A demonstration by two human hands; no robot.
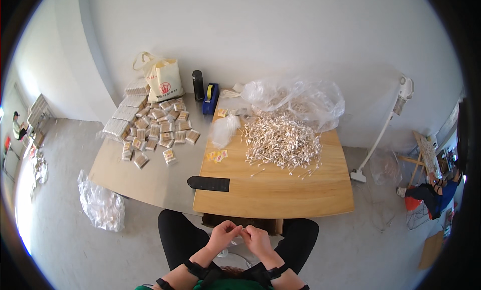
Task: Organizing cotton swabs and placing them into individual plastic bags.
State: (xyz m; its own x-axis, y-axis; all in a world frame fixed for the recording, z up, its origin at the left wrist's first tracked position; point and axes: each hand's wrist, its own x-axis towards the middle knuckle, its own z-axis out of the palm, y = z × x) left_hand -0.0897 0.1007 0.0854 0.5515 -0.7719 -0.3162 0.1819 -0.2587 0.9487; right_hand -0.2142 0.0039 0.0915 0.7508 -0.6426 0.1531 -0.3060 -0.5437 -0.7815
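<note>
My left hand [224, 236] and my right hand [256, 240] meet over my lap, in front of the table's near edge. The fingers of both are pinched together at the tips, almost touching each other. Whatever is between them is too small to make out. Beyond them on the wooden board [280, 197] lies a big loose heap of cotton swabs [283, 144], partly under a clear plastic bag [320, 102]. Several small packs of cotton swabs [167, 127] are scattered on the table's left half, beside neat stacks of more packs [120, 120].
Behind the packs stand a cream tote bag [164, 82], a black bottle [198, 84] and a blue tape dispenser [210, 99]. Small clear bags [224, 131], yellow cards [216, 156] and a black strip [210, 183] lie nearer. A filled plastic bag [102, 205] sits on the floor. Two people are farther off.
</note>
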